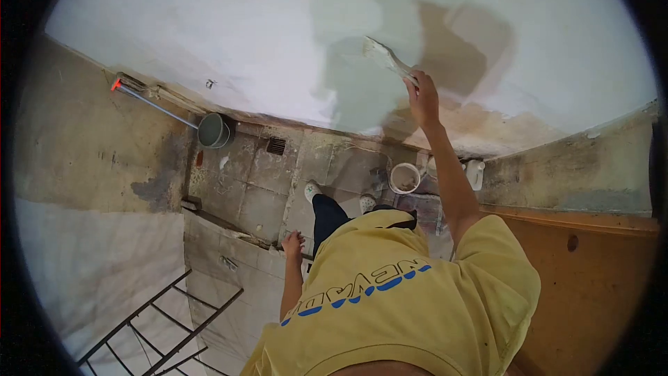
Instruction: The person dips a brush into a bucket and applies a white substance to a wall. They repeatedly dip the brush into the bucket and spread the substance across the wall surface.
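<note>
My right hand (423,99) is raised at the wall, its fingers closed round the handle of a brush (391,61). The brush's pale head points up and left and lies against the white wall (264,35), beside a greenish-grey patch. My arm's shadow falls on the wall to the right of the brush. Low at my left side, my left hand (293,242) hangs with its fingers loosely bent and apart, and nothing shows in it.
A round tub (404,178) and a white jug (474,174) stand on the floor by the wall. Farther left are a grey bucket (213,130), a long-handled tool (156,106) and a floor drain (276,146). A metal ladder (165,305) is at the lower left.
</note>
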Tool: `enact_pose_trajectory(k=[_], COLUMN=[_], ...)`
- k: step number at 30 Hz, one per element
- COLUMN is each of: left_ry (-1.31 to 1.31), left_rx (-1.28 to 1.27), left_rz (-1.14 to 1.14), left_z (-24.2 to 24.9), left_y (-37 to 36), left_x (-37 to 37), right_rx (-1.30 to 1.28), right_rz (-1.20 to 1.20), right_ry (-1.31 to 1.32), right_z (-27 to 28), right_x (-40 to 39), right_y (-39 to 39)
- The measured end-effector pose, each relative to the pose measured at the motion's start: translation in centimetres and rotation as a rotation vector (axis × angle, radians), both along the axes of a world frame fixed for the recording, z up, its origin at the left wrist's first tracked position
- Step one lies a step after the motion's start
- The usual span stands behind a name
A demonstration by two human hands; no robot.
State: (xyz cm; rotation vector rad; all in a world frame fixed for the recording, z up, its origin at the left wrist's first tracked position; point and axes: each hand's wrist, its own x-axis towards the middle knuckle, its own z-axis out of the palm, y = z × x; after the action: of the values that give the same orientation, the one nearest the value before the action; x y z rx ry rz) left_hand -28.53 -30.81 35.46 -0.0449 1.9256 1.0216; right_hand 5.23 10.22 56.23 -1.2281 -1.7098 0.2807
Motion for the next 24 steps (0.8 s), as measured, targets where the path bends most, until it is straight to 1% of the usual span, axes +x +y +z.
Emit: enact_pose_trajectory(k=[4, 6, 9, 11, 15, 17, 18, 20, 21, 22, 24], left_ry=[0.001, 0.01, 0.021, 0.027, -0.03, -0.045, -0.027, -0.006, 0.002, 0.008, 0.061], left_rx=[0.042, 0.045, 0.056, 0.066, 0.041, 0.049, 0.015, -0.019, -0.017, -0.016, -0.019], left_rz=[-0.089, -0.092, -0.1, -0.108, -0.104, -0.097, -0.114, -0.129, -0.104, -0.079, -0.091], left_z=[-0.5, -0.9, -1.5, -1.9, -3.1, -3.5, -3.3, -3.0, -2.1, -1.4, -0.1], left_y=[0.8, 0.7, 0.5, -0.1, -1.5, -2.3, -2.5, -2.6, -2.6, -2.6, -2.1], left_x=[-0.6, -0.7, -0.2, 0.0, 1.4, 1.9, 2.2, 2.6, 3.0, 3.2, 3.0], right_rx=[0.027, 0.046, 0.002, 0.078, 0.089, 0.109, 0.11, 0.027, 0.038, 0.038, -0.088], right_rz=[-0.008, 0.005, 0.001, -0.035, -0.04, 0.032, 0.033, 0.054, 0.014, 0.017, 0.204], right_ry=[-0.062, -0.074, -0.043, -0.076, -0.104, -0.151, -0.147, 0.006, 0.094, 0.095, 0.492], right_z=[0.1, 0.2, 0.5, 0.1, 0.1, -0.3, -0.5, -1.1, -2.0, -2.9, -4.3], right_x=[3.4, 4.7, 6.4, 7.2, 6.8, 5.8, 5.2, 3.5, 2.3, 1.4, -0.4], right_y=[-0.7, -1.3, -2.2, -2.7, -3.9, -4.1, -4.2, -4.4, -4.1, -4.1, -4.1])
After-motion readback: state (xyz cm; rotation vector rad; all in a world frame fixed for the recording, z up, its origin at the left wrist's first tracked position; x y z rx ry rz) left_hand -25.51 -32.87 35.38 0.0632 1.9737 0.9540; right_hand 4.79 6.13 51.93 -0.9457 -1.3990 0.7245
